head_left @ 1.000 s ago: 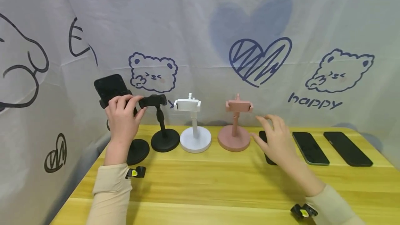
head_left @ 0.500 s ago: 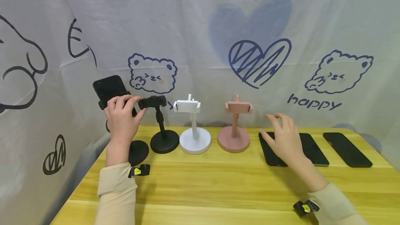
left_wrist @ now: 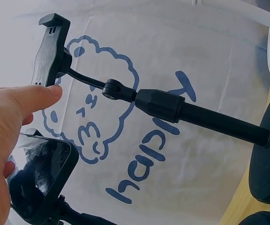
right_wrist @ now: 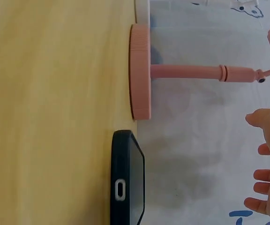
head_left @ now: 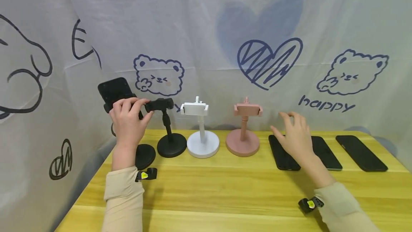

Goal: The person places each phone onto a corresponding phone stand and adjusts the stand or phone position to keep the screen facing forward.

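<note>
Right hand: The right hand [head_left: 296, 137] hung above the desk [head_left: 225, 192], fingers loosely bent, with a wide gap between thumb and forefinger and nothing in them.
Nearest phone: A dark phone [head_left: 282, 155] lay screen up on the desk, below the right hand and toward its thumb side, apart from the fingers.
Long axis: The phone's length ran away from the person, its far end angled slightly left; the right wrist view caught its charging port at the near end.
Closer hand: The right one, plainly; the pink stand [head_left: 243, 126] and the white stand [head_left: 201, 126] stood between the phone and the left hand [head_left: 130, 121].
Left hand: Its fingers were bent and pinched the left end of the clamp [head_left: 161, 104] atop a black stand [head_left: 172, 145]; how firmly could not be told.
Clamp: It pointed roughly sideways and held no phone.
Mounted phone: Another phone [head_left: 114, 88] sat tilted upright beside the left hand, partly hidden by it.
Far right: A middle phone [head_left: 325, 153] and an outer phone [head_left: 361, 153] lay at a similar slant.
</note>
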`<state>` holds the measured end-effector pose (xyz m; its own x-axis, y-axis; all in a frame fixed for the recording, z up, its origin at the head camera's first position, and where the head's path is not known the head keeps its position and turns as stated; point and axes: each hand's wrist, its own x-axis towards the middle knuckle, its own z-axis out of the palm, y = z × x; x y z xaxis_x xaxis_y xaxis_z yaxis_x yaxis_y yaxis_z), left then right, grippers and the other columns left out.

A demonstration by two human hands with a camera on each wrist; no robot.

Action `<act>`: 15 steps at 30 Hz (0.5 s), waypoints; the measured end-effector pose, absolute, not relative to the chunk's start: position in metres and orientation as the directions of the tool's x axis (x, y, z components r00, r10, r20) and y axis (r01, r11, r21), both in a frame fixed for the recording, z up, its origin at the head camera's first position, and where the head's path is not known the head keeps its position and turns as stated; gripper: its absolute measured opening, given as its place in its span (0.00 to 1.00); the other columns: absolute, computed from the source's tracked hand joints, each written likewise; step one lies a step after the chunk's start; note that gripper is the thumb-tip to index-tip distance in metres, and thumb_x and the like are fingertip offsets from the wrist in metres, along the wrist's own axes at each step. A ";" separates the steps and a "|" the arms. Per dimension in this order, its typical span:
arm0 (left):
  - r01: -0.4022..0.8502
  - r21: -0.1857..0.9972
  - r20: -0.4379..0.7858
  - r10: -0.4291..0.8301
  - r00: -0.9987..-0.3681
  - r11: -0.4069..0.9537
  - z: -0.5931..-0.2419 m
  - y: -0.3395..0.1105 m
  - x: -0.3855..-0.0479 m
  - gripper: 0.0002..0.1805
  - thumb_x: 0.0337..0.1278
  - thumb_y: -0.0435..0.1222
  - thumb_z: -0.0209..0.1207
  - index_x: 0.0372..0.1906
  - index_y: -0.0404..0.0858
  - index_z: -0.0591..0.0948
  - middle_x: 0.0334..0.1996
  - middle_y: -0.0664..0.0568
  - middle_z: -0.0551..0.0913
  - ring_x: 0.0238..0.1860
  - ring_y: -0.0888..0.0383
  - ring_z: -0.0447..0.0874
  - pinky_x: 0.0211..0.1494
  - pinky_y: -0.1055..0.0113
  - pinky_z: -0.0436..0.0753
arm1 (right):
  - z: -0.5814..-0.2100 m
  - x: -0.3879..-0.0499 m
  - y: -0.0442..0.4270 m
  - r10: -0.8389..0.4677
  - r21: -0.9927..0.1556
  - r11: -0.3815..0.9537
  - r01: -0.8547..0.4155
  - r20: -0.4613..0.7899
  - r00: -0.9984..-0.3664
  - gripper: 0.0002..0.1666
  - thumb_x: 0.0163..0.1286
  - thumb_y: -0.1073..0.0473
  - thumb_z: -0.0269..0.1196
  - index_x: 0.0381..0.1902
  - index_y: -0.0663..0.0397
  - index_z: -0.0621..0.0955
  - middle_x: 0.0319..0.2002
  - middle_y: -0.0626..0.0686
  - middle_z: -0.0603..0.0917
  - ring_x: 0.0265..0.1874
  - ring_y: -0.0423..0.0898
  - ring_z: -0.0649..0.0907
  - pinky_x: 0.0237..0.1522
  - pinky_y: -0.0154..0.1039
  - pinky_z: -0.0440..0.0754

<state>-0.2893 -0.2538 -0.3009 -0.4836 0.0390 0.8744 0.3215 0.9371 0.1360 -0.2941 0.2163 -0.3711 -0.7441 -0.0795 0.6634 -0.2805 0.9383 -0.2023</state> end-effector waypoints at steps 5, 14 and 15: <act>0.327 0.109 0.883 0.059 -0.465 0.939 -0.302 -0.254 -0.289 0.18 0.51 0.40 0.70 0.48 0.39 0.83 0.48 0.40 0.78 0.53 0.40 0.66 0.55 0.40 0.61 | -0.367 -0.298 0.216 0.001 -0.293 0.932 -0.212 0.589 -0.808 0.34 0.67 0.49 0.64 0.64 0.60 0.70 0.58 0.71 0.68 0.58 0.70 0.66 0.55 0.67 0.66; 0.335 0.110 0.883 0.063 -0.466 0.936 -0.301 -0.255 -0.288 0.18 0.53 0.40 0.69 0.48 0.38 0.83 0.48 0.40 0.79 0.52 0.40 0.65 0.54 0.40 0.60 | -0.367 -0.309 0.215 0.172 -0.415 0.909 -0.047 0.473 -0.864 0.36 0.70 0.45 0.59 0.67 0.60 0.67 0.62 0.71 0.65 0.59 0.69 0.64 0.58 0.66 0.63; 0.335 0.110 0.882 0.063 -0.467 0.936 -0.301 -0.255 -0.288 0.18 0.53 0.40 0.69 0.48 0.38 0.83 0.48 0.40 0.79 0.52 0.40 0.65 0.54 0.40 0.60 | -0.368 -0.309 0.215 0.189 -0.423 0.906 -0.027 0.460 -0.867 0.36 0.70 0.45 0.59 0.68 0.59 0.66 0.61 0.71 0.65 0.59 0.69 0.64 0.59 0.65 0.63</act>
